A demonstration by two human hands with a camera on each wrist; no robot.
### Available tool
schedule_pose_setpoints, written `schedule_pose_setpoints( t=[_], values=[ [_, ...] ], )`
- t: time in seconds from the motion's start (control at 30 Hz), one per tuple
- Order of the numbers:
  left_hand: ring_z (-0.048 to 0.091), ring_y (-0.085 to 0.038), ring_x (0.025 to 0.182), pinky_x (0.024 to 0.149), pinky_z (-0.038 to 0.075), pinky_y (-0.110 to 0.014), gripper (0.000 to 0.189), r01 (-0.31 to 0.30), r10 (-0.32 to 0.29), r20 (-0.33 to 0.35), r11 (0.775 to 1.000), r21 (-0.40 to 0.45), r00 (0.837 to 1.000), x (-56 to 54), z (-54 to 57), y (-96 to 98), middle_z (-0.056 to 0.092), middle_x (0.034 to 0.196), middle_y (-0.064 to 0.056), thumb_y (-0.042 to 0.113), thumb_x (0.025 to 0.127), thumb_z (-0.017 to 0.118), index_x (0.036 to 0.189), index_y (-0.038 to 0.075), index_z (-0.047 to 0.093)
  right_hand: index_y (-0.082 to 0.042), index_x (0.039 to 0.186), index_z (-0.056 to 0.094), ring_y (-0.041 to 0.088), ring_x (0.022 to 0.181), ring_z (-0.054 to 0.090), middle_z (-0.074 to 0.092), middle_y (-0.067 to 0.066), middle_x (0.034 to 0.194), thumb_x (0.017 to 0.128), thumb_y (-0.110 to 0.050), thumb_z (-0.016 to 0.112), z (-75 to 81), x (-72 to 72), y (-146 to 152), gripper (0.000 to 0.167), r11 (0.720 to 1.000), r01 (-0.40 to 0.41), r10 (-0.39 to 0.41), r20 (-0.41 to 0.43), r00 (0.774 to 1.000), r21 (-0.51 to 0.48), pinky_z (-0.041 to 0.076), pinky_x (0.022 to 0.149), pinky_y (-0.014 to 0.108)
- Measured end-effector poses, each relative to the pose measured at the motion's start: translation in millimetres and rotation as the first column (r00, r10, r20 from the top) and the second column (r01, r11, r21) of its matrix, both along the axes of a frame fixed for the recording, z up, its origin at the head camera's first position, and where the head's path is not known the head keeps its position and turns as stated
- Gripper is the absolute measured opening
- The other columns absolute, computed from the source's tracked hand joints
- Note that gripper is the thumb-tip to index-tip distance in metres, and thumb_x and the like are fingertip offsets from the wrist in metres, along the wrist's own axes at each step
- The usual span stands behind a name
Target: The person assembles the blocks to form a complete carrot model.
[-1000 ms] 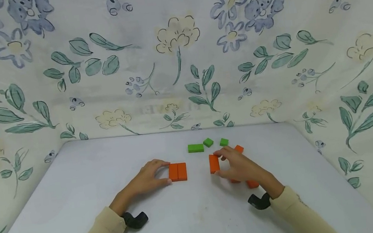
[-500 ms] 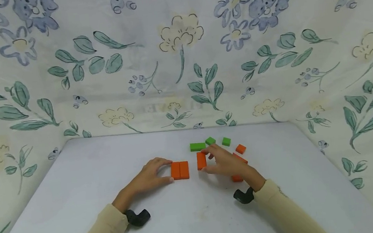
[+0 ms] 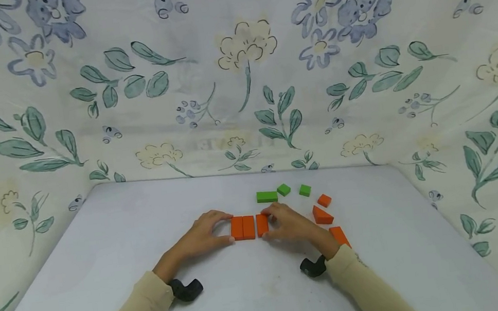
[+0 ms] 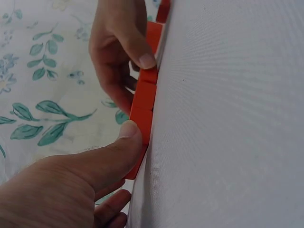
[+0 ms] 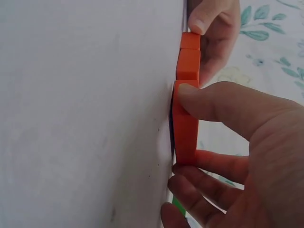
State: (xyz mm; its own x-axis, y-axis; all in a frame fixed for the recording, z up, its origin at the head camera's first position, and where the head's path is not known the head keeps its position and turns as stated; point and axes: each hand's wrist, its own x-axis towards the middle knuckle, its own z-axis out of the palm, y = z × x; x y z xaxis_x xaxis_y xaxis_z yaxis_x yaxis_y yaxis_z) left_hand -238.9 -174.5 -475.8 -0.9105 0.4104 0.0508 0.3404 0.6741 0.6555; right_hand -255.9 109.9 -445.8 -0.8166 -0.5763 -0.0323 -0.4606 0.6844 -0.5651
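Two orange rectangular blocks lie side by side on the white table in the head view. My left hand (image 3: 200,236) grips the left orange block (image 3: 237,228) at its far and near ends, thumb nearest me. Against that block's right side lies the middle orange block (image 3: 249,227). A third orange block (image 3: 262,225) is pinched by my right hand (image 3: 287,226), thumb at the near end. In the head view a narrow gap separates it from the pair. The right wrist view shows the thumb pressed on the held block's (image 5: 186,130) end.
Behind the right hand lie a long green block (image 3: 267,196) and two small green blocks (image 3: 284,189). To its right are a small orange block (image 3: 324,200), an orange triangular block (image 3: 322,215) and another orange block (image 3: 340,236) beside the right forearm. Floral cloth (image 3: 205,104) surrounds the table.
My right hand has carried the third orange block leftward and down, close to the pair. The left hand stays at the pair. The head view has shifted slightly.
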Motion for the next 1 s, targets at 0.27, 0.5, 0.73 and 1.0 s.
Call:
schedule_pose_setpoints(
  t=[0.27,0.5,0.73,1.0],
  values=[
    [0.043,-0.032,0.138,0.112,0.031,-0.062,0.060,-0.004,0.004,-0.001,1.000,-0.008,1.000,-0.7,-2.3,0.7,0.053,0.143,-0.007,0.039,0.085,0.079,0.138,0.021,0.058,-0.008,0.136,0.057,0.017,0.110,0.051,0.056,0.005,0.124,0.086,-0.032,0.079,-6.1,0.9,-3.7,0.060,0.998,0.002,0.000,-0.027,1.000,0.058,0.050,0.095,0.036],
    [0.043,-0.031,0.137,0.112,0.031,-0.062,0.060,-0.006,0.006,-0.016,1.000,0.000,1.000,-2.2,-3.7,2.8,0.054,0.143,-0.006,0.040,0.084,0.079,0.137,0.022,0.058,-0.010,0.136,0.058,0.019,0.110,0.050,0.056,0.005,0.124,0.086,-0.031,0.079,-4.6,0.3,-1.2,0.058,0.999,0.003,-0.002,-0.028,1.000,0.039,0.049,0.095,0.038],
    [0.044,-0.032,0.137,0.111,0.031,-0.061,0.060,-0.004,0.003,-0.027,1.000,-0.020,1.000,-3.1,-3.9,2.6,0.055,0.142,-0.007,0.038,0.084,0.080,0.137,0.021,0.058,-0.013,0.137,0.057,0.019,0.114,0.050,0.055,0.004,0.127,0.086,-0.034,0.079,-6.7,-1.2,-1.2,0.059,0.999,0.007,-0.007,-0.003,1.000,0.036,0.049,0.097,0.039],
    [0.046,-0.033,0.133,0.108,0.033,-0.060,0.058,-0.009,0.010,-0.047,1.000,0.010,0.999,0.0,-0.9,6.2,0.057,0.138,-0.009,0.034,0.083,0.081,0.135,0.019,0.060,-0.013,0.137,0.058,0.019,0.113,0.050,0.055,0.004,0.126,0.086,-0.034,0.079,-5.1,-2.5,0.7,0.059,0.999,0.000,0.000,-0.002,1.000,0.044,0.049,0.097,0.038]
  ],
)
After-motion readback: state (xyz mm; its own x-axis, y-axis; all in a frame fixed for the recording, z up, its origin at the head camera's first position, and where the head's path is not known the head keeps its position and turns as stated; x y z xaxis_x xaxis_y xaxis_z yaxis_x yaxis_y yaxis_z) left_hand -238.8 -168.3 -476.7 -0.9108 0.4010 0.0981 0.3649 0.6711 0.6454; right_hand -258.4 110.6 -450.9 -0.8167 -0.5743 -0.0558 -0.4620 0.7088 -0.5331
